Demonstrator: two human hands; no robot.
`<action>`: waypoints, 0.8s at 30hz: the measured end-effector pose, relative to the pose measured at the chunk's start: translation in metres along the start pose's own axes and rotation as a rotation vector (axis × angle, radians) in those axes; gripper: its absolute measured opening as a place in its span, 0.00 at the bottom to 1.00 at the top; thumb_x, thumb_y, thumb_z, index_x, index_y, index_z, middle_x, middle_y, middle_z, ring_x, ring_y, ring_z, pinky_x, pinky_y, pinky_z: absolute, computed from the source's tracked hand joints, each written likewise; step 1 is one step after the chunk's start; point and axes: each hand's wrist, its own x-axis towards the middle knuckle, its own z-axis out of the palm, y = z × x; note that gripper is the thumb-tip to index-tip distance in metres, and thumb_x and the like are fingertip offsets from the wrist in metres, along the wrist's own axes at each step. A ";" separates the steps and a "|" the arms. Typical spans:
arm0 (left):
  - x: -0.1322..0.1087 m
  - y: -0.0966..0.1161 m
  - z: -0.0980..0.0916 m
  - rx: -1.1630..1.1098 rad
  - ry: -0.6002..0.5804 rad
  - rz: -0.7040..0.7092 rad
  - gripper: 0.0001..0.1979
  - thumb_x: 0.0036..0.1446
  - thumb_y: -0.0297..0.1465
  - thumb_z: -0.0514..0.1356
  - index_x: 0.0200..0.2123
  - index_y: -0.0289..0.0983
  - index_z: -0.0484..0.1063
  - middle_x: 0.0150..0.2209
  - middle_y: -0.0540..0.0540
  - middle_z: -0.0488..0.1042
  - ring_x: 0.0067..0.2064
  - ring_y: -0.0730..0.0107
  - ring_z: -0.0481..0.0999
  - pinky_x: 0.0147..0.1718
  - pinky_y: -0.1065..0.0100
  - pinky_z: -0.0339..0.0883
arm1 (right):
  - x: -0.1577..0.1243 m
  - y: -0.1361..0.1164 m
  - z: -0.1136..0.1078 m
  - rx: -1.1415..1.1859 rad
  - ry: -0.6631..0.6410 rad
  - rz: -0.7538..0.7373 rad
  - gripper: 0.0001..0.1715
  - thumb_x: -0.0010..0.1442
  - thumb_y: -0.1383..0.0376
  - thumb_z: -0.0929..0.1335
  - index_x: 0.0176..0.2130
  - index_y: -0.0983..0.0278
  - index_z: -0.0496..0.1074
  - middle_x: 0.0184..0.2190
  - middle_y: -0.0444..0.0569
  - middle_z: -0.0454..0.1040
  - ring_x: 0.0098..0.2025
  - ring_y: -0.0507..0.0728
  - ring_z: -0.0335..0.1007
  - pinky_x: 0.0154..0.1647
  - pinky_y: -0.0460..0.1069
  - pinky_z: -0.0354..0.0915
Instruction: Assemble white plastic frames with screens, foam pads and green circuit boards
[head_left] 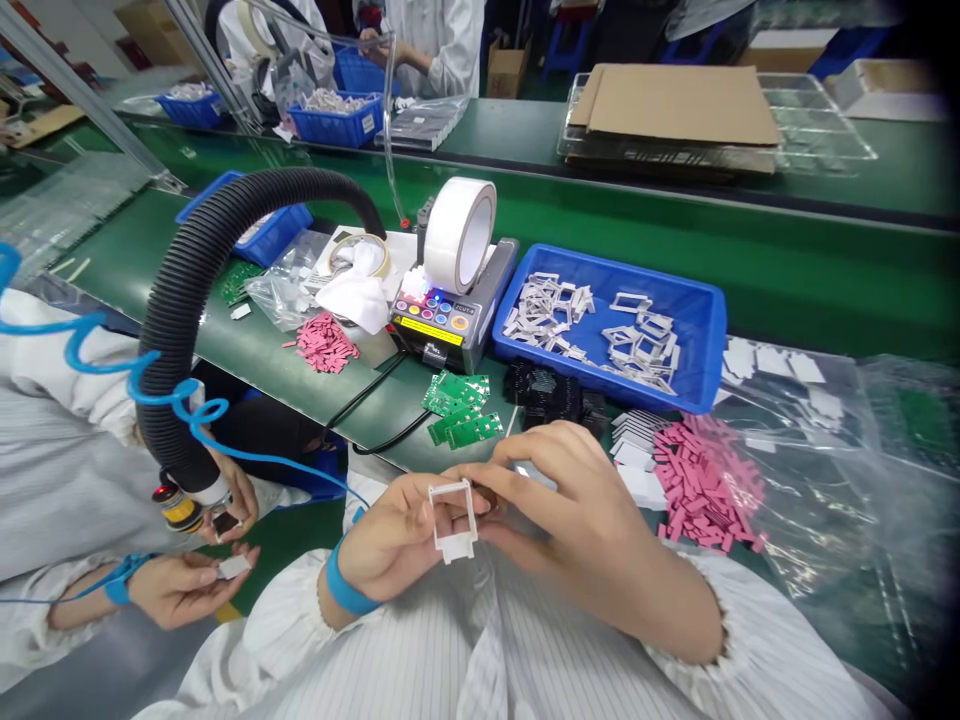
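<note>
In front of my chest, my left hand [394, 535] grips a small white plastic frame [455, 547], upright with its open window facing me. A blue wrist strap [349, 580] circles that wrist. My right hand [566, 500] is closed at the frame's right side, its fingers bent and close to the left fingertips. Whatever sits between those right fingers is mostly hidden; a small shiny patch shows beneath them. Just beyond my hands lie green circuit boards [466, 425] and a stack of black parts [551, 395].
A blue bin [709, 340] holds white frames. Left of it stands a tape dispenser [427, 335] with a tape roll [461, 235]. Pink strips [697, 490] lie on the right, another pink pile [324, 342] on the left. A black hose [176, 300] arches beside a co-worker's hands [180, 585].
</note>
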 end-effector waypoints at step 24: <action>0.023 -0.030 -0.018 0.484 0.333 0.743 0.17 0.50 0.33 0.65 0.45 0.41 0.72 0.44 0.43 0.80 0.51 0.58 0.75 0.52 0.56 0.66 | 0.009 -0.007 -0.005 0.278 0.072 0.335 0.08 0.52 0.61 0.69 0.33 0.59 0.66 0.32 0.45 0.72 0.37 0.58 0.68 0.47 0.59 0.58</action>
